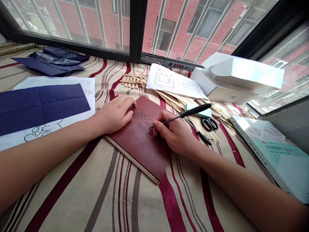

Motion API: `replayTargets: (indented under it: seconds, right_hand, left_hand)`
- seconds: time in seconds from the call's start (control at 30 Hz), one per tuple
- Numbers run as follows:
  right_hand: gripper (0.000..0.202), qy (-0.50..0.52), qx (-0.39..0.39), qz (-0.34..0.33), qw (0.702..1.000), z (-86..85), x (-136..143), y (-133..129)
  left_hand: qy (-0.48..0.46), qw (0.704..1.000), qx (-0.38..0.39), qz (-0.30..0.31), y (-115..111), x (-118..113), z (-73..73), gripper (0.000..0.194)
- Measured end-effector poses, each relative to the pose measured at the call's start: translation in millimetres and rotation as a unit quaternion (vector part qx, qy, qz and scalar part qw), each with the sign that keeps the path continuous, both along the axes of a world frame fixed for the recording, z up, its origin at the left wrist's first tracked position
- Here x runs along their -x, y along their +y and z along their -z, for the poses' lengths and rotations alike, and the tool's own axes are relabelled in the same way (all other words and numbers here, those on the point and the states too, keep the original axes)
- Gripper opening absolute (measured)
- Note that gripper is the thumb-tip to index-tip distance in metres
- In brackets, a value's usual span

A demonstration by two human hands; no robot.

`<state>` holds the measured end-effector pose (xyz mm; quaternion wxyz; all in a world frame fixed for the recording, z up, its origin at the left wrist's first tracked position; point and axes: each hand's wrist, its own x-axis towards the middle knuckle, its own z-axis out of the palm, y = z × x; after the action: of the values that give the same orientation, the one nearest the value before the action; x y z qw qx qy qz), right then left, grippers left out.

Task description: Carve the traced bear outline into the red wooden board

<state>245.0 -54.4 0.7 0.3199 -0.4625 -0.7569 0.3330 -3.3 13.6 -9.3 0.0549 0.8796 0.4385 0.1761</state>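
A dark red-brown rectangular panel [142, 154] with pale bamboo-coloured edges lies at an angle on the striped cloth. Thin dark lines on its upper part form a cartoon figure [145, 120]. My left hand [116, 112] rests on the panel's left edge, fingers loosely bent and holding nothing. In my right hand [176, 132] is a thin metal tool with a black handle [196, 110], pinched low on its shaft like a pen. Its tip meets the panel at the lower part of the drawing, beside a faint pale curved line.
Behind the panel lie bamboo strips [172, 101], a printed drawing sheet [166, 79] and black-handled scissors [209, 124]. Dark blue sheets [43, 104] cover white paper at left. A white box [231, 91] and a book [277, 151] stand right, near the window.
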Motion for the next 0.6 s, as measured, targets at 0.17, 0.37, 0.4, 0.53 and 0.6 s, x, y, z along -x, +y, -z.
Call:
replayTargets:
  seconds: [0.17,0.37,0.4,0.53,0.6]
  right_hand:
    - [0.025,-0.007,0.002,-0.005,1.000,-3.5,0.3,-0.7]
    - [0.026,-0.047,-0.021,-0.008,0.999,-7.2,0.1,0.1]
    - [0.026,-0.051,-0.022,-0.010,0.998,-7.8,-0.2,0.4]
    - [0.026,-0.062,-0.010,-0.013,0.998,-9.8,-1.4,1.5]
    - [0.027,-0.070,-0.008,-0.010,0.997,-10.3,-2.1,2.1]
  left_hand:
    - [-0.003,1.000,0.000,0.002,0.8,0.0,0.9,0.032]
    - [-0.003,1.000,-0.006,-0.003,0.3,-0.9,1.3,0.032]
    - [-0.001,1.000,-0.004,-0.004,0.0,-1.4,1.0,0.033]
    - [0.000,1.000,0.004,-0.004,-0.7,-2.4,-0.1,0.036]
    - [-0.002,1.000,0.003,-0.004,-0.6,-1.8,-0.2,0.035]
